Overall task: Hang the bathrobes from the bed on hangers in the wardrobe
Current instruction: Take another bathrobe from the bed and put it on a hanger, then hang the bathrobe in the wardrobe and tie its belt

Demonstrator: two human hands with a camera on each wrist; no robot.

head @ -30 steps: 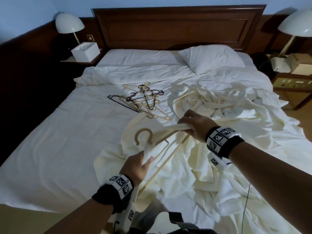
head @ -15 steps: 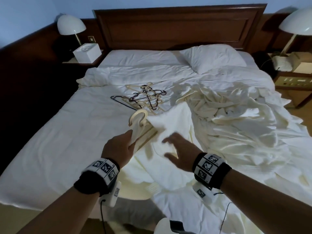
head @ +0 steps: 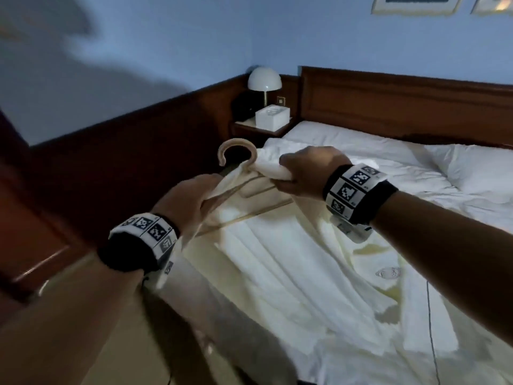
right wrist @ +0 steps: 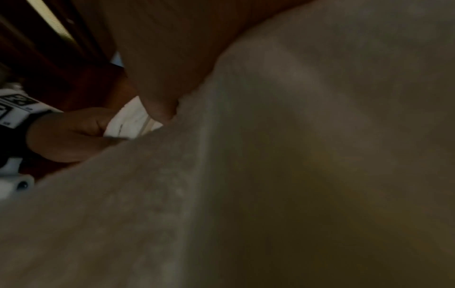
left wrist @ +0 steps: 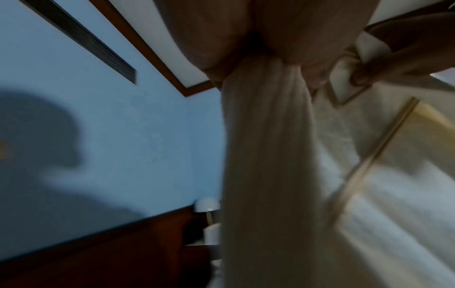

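A cream bathrobe point(head: 277, 268) hangs from a pale wooden hanger point(head: 236, 151), lifted above the bed's near edge, its hook curving up between my hands. My left hand point(head: 188, 201) grips the robe's left shoulder and the hanger arm under it. My right hand point(head: 302, 173) clutches bunched robe cloth at the hanger's neck. In the left wrist view the robe point(left wrist: 265, 175) falls straight down from my fist. Robe cloth point(right wrist: 270, 175) fills the right wrist view, with my left hand point(right wrist: 71, 134) at the left. The wardrobe is out of view.
The bed point(head: 361, 151) with white sheets and a pillow point(head: 477, 173) lies to the right. A nightstand with a dome lamp point(head: 264, 79) and a white box point(head: 272, 118) stands in the corner. Dark wood panelling point(head: 125, 151) lines the left wall.
The robe and hanger have been lifted off the bed. My right hand, open over the cloth before, now clutches it at the hanger's neck. The view has swung left, away from the spare hangers.
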